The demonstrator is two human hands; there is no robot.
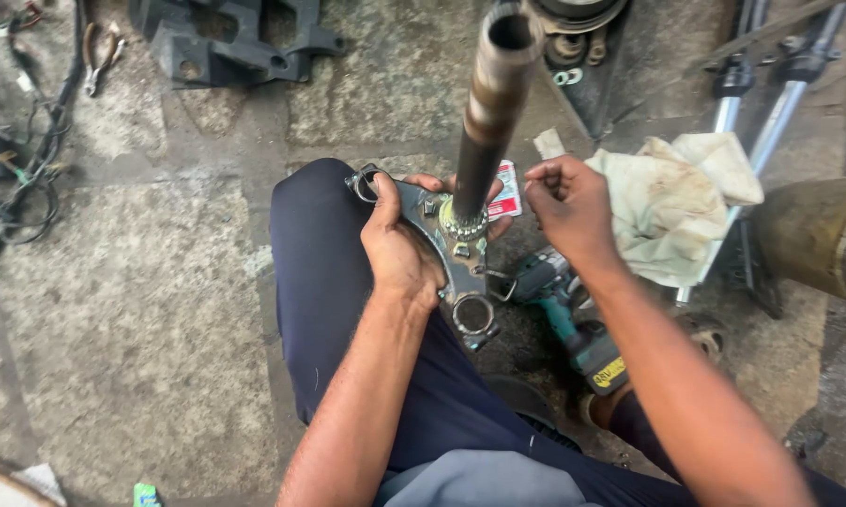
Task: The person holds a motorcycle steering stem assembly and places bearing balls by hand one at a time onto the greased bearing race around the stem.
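Over the dark-trousered knee, a grey metal triple-clamp bracket (453, 268) with its upright dark steel stem tube (491, 103) is gripped by the left hand (399, 249). The right hand (573, 208) is loosely curled beside the tube, holding nothing visible, above a teal cordless drill (573, 314).

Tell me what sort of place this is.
Probably a motorcycle repair workshop floor: a steel fork yoke with its long stem tube, a teal cordless power tool, and chrome fork tubes on stained concrete.
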